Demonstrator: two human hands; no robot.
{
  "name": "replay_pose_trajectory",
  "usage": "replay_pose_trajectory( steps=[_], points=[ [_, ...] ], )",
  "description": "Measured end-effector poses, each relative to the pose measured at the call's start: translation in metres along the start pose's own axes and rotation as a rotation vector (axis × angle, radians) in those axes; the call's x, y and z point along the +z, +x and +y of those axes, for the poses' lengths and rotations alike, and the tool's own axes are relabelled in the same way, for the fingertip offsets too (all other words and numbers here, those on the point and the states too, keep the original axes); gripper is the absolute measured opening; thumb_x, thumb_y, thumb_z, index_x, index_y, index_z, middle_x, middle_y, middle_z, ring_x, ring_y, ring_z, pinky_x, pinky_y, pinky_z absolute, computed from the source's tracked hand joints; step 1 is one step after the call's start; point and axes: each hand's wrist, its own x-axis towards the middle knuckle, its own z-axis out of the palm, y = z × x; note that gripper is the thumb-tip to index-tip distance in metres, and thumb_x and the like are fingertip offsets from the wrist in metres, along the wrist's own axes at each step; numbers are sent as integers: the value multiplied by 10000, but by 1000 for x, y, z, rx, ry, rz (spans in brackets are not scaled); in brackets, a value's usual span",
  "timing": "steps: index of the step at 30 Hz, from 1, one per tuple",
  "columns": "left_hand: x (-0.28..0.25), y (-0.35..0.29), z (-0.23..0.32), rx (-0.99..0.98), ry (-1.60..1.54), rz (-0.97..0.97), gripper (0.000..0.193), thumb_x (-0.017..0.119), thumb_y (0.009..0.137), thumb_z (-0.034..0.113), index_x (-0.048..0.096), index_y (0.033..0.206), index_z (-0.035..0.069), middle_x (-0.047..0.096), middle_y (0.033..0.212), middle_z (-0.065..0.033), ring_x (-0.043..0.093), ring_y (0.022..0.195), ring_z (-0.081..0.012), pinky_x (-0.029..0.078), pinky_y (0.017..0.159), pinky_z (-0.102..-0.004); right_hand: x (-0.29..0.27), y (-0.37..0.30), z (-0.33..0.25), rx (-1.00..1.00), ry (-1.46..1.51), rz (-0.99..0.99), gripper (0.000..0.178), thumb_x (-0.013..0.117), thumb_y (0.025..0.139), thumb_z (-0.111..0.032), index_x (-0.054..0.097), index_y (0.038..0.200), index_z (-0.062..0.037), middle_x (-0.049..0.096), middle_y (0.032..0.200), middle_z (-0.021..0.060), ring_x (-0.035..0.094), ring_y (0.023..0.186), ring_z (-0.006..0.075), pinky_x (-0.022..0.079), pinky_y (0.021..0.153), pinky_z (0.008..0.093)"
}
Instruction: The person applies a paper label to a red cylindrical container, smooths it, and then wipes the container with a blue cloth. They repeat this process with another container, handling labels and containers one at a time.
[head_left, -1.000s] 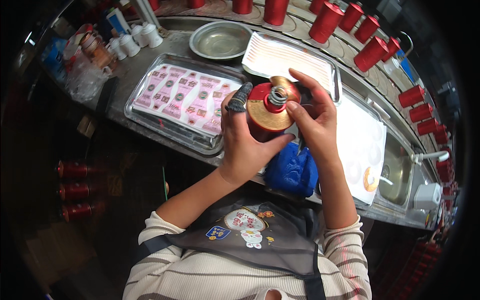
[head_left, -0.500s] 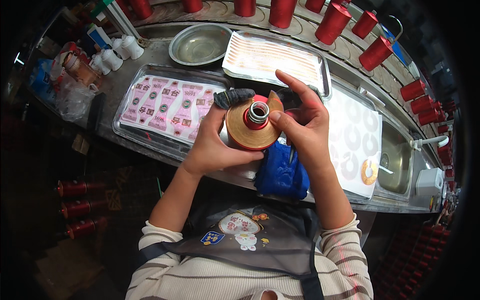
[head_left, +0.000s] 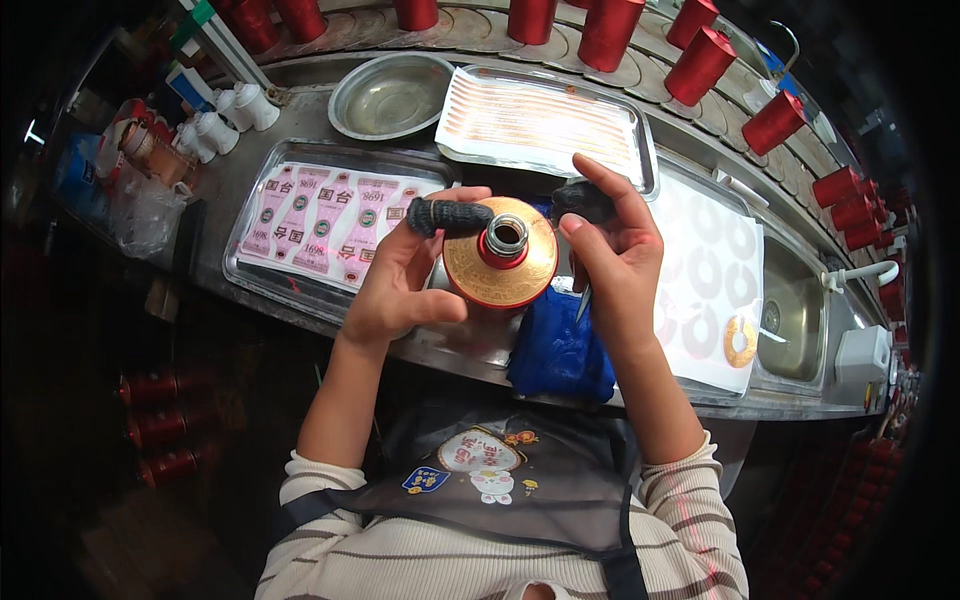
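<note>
A red bottle (head_left: 507,290) with a bare silvery threaded neck and a gold ring-shaped label on its shoulder is in front of me, seen from above. My left hand (head_left: 400,265) is at its left side. The black-sleeved finger lies across the gold label (head_left: 520,280), and the thumb sticks out by the bottle's lower left edge. Some left fingers are hidden behind the bottle. Just right of the bottle, my right hand (head_left: 625,250) is apart from it, with one finger black-covered. A thin pointed metal tool (head_left: 584,302) hangs from its curled fingers; its upper part is hidden.
Trays of pink-white labels (head_left: 320,225) and orange strips (head_left: 540,115) lie beyond, beside a metal bowl (head_left: 390,98). A blue cloth (head_left: 560,350) is below my right hand. White backing paper (head_left: 705,300) holds one gold ring label (head_left: 740,342). Red bottles (head_left: 700,65) line the curved conveyor.
The raised edge of the gold label now lies flat on the bottle. My right hand has drawn off it to the right. My left thumb has come away, and its black-covered finger has moved onto the label.
</note>
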Motion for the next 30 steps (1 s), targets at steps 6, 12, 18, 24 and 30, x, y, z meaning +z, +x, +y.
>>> replay_pose_trajectory(
  steps=[6,12,18,24,30],
  points=[
    [27,-11,1,-85,25,202,507,695,887,114,510,1352,34,552,1348,-121,525,1266,-209,395,1087,-372,3,-16,7,67,-83,-114,528,744,839,-120,555,1324,-32,543,1158,48,569,747,19,474,685,165],
    [42,-14,3,-8,200,233,831,813,796,228,356,1451,-1,469,1393,-143,489,1289,-246,380,1100,-380,3,-15,13,76,22,-141,476,749,847,-142,587,1284,-44,512,1107,52,567,755,23,481,670,170],
    [27,-13,-7,-13,620,203,970,944,555,103,466,1398,72,489,1405,-112,494,1300,-265,399,1100,-396,1,-17,4,116,-69,-176,472,673,874,-63,505,1310,5,607,1162,73,650,876,74,531,772,210],
    [17,2,17,-118,91,105,769,844,731,144,486,1402,28,459,1471,-141,491,1320,-249,374,1121,-392,2,-24,-4,195,-129,-119,425,686,864,-83,497,1238,-14,630,1031,44,614,719,23,489,650,166],
    [30,0,13,-110,129,213,561,713,850,106,520,1364,-9,544,1379,-139,533,1261,-231,399,1093,-381,8,-18,-3,158,-95,-122,371,661,883,-68,482,1204,-21,628,1005,38,608,708,15,489,646,161]
  ],
)
